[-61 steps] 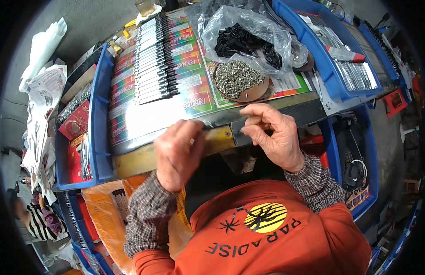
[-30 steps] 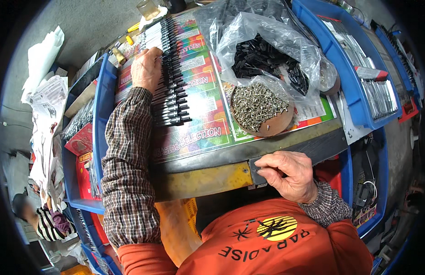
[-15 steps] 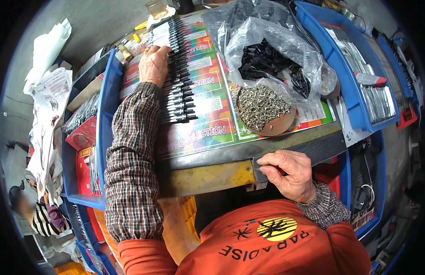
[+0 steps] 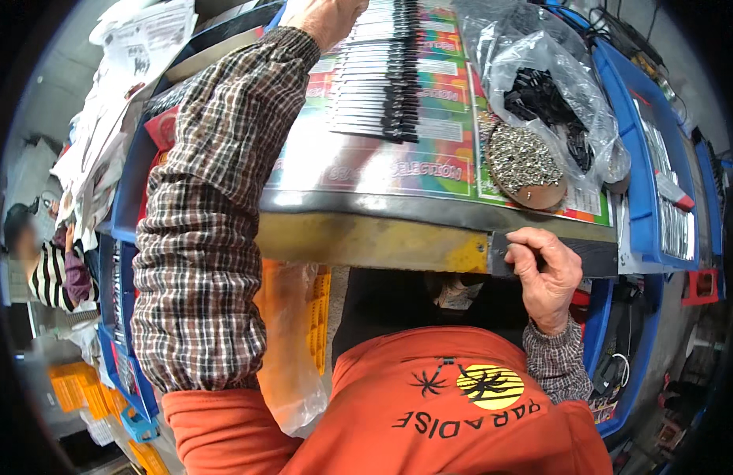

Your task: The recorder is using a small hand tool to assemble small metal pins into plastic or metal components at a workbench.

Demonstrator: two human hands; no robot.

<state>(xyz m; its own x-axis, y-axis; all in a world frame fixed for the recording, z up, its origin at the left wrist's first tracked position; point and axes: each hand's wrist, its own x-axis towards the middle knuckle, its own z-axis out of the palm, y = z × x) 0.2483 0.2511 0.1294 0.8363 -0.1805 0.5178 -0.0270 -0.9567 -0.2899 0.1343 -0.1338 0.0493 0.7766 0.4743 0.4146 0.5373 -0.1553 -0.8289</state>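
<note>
At the upper edge of the frame, the left hand (image 4: 330, 19) is being held beside the row of rods (image 4: 366, 91); it is being partly cut off, so whether anything is being gripped cannot be told. The row, upper middle, seems to be being worked at its far end, and a light touch is being called for, the rods being packed closely. Right of centre, the right hand (image 4: 547, 273) is being held at the table edge (image 4: 382, 244), thumb and forefinger narrowly set; a pinched piece cannot be made out. On the surface, a colourful mat (image 4: 441, 154) is being covered partly by the rods; rightward, metal bits (image 4: 524, 158) are being held in a dish (image 4: 538, 198), black parts (image 4: 532, 93) in a clear bag (image 4: 564, 47). Around, a striped-topped co-worker (image 4: 54, 273) is being seen far left, papers (image 4: 138, 51) upper left, a blue tray (image 4: 643, 210) at right.
</note>
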